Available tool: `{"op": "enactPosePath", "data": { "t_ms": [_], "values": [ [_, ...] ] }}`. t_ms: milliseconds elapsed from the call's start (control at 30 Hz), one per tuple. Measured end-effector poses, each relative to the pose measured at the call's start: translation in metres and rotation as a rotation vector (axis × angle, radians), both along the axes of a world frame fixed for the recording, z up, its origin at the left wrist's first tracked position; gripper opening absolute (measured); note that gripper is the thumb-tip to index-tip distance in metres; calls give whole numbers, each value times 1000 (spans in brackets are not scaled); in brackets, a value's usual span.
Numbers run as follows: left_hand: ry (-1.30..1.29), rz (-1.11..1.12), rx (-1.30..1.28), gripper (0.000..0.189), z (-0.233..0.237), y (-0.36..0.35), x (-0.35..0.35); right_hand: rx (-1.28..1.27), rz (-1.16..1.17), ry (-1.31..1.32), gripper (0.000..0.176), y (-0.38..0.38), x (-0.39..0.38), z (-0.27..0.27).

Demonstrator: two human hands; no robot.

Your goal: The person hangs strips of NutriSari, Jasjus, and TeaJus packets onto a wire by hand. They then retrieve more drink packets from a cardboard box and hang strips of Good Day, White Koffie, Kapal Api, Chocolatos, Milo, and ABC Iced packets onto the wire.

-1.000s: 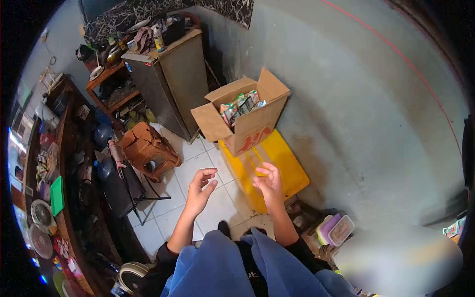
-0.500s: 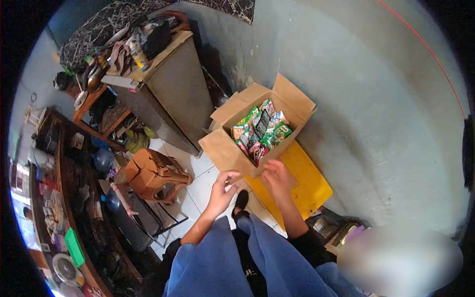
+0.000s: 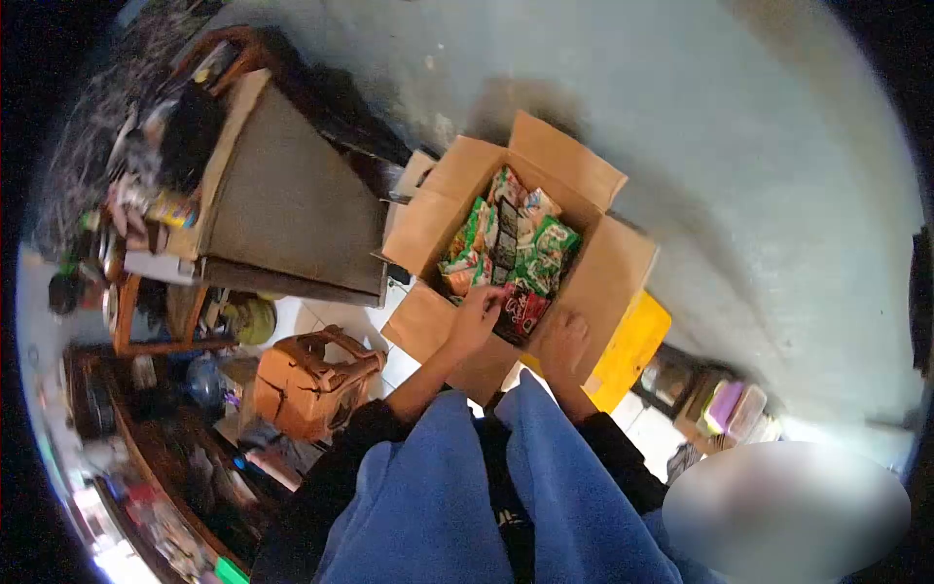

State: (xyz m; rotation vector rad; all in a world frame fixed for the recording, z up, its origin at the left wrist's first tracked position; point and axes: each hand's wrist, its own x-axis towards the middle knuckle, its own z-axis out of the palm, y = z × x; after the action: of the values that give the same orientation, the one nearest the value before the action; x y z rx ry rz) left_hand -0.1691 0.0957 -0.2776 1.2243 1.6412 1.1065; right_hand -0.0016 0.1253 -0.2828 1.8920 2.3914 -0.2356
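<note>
A cardboard box (image 3: 623, 255) with its flaps folded out stands in front of me, filled with several snack packets. Among these are a green packet (image 3: 553, 245), a dark red packet (image 3: 523, 310) at the near end and a black patterned packet (image 3: 505, 234) in the middle. My left hand (image 3: 475, 317) reaches over the near-left rim, its bent fingers apart beside the dark red packet. At the near-right rim, my right hand (image 3: 564, 343) is closed with curled fingers against the cardboard; its fingertips are partly hidden.
Beneath the box is a yellow surface (image 3: 637, 352). A brown plastic stool (image 3: 304, 384) stands on the tiled floor to the left, with a wooden cabinet (image 3: 292, 185) behind it. Plastic containers (image 3: 735, 407) sit at the right. The grey wall (image 3: 759, 195) rises behind the box.
My view has turned and drawn closer to the box. Both hands have moved forward to its near rim, the left reaching in by the dark red packet, the right curling closed.
</note>
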Motion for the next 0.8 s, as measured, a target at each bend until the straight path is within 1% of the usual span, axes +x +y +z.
{"op": "enactPosePath", "data": {
  "t_ms": [33, 67, 100, 133, 167, 200, 233, 267, 300, 333, 367, 400, 433, 467, 500, 533, 567, 600, 633, 667, 700, 733, 767, 800],
  "values": [
    [-16, -32, -12, 28, -20, 12, -7, -40, -45, 82, 30, 7, -6, 0],
    [102, -69, -19, 33, -43, 25, -12, -44, -69, 64, 30, 10, -7, -15],
    [224, -104, -22, 39, -55, 35, -15, 54, 28, 265, 28, 13, -9, -43],
    [213, -128, -22, 39, -55, 45, -16, 159, 127, 468, 25, 15, -11, -59],
    [261, -115, -109, 46, -55, 55, -17, 164, 104, 457, 25, 21, -19, -52],
    [310, -96, -195, 55, -55, 64, -17, 237, 67, 464, 25, 31, -28, -46],
    [305, -110, -195, 55, -58, 70, -14, 307, 35, 471, 25, 40, -37, -38],
    [413, -74, -246, 59, -61, 76, -9, 260, 48, 511, 28, 47, -45, -38],
    [524, -38, -295, 63, -64, 83, -5, 262, 35, 508, 28, 53, -52, -40],
    [501, -50, -439, 67, -63, 93, -6, 126, 121, 402, 32, 56, -58, -51],
    [503, -63, -441, 67, -49, 101, -9, -13, 207, 297, 36, 57, -62, -59],
    [403, -65, -602, 68, -34, 108, -11, -217, 270, 66, 43, 58, -63, -66],
    [298, -64, -759, 69, -27, 111, -13, -218, 263, 64, 43, 55, -64, -65],
    [295, -67, -757, 69, -32, 111, -13, -209, 177, 104, 38, 52, -64, -62],
    [357, -72, -745, 71, -39, 111, -15, -197, 92, 145, 34, 51, -65, -60],
    [421, -76, -736, 73, -51, 109, -17, -196, 93, 145, 34, 51, -64, -54],
    [421, -74, -736, 73, -69, 106, -19, -231, 99, 143, 28, 51, -61, -47],
    [409, -48, -553, 72, -89, 100, -21, -267, 105, 142, 22, 51, -58, -42],
    [397, -24, -370, 72, -87, 95, -25, -268, 106, 145, 22, 50, -54, -41],
    [399, -23, -369, 72, -85, 94, -31, -138, 156, 238, 17, 50, -47, -39],
    [179, -67, -427, 65, -83, 95, -40, -3, 206, 331, 12, 51, -41, -37],
    [-42, -112, -481, 59, -73, 96, -50, 57, 208, 528, 9, 52, -37, -29],
    [-38, -112, -479, 59, -68, 95, -59, 59, 206, 531, 9, 53, -35, -23],
    [-331, -20, -514, 53, -63, 93, -68, 71, 49, 689, 8, 56, -34, -18]
  ]
}}
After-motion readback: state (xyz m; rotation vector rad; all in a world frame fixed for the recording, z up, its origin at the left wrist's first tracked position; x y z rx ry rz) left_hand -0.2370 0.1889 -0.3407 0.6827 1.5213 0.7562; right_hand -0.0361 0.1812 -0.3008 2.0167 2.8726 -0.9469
